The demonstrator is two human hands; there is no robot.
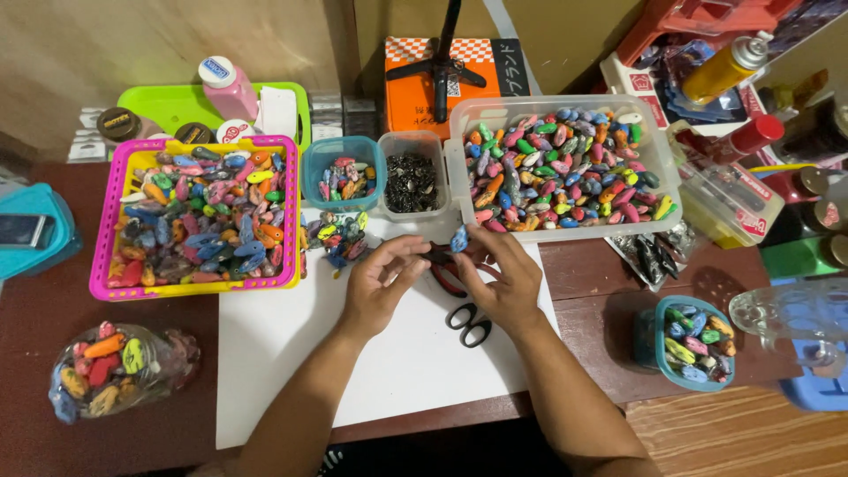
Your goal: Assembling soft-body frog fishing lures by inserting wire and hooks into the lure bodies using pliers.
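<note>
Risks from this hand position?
The small blue painted piece, pinched by the right hand with the left hand close by, may slip among the loose coloured pieces on the white sheet. The black-handled scissors lie just under the right wrist and could be knocked.

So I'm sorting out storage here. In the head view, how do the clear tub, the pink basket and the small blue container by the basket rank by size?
1. Clear tub and pink basket: they look about equal, so I won't rank them.
2. Small blue container: plainly the smallest.
</note>
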